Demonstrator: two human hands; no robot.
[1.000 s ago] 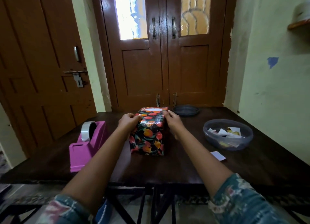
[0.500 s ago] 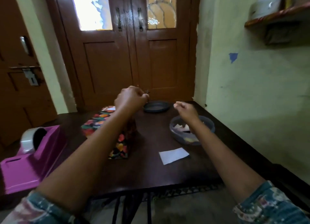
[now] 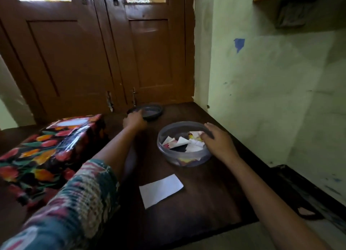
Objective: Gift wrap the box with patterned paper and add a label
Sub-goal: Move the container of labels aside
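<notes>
wrapped box (image 3: pixel 46 150) well left of fingers (image 3: pixel 139 112) of left hand (image 3: pixel 133 121) at lid (image 3: pixel 152 112)

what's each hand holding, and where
Left hand touches near rim of dark round lid, grip unclear; right hand grips right rim of clear plastic tub.
</notes>
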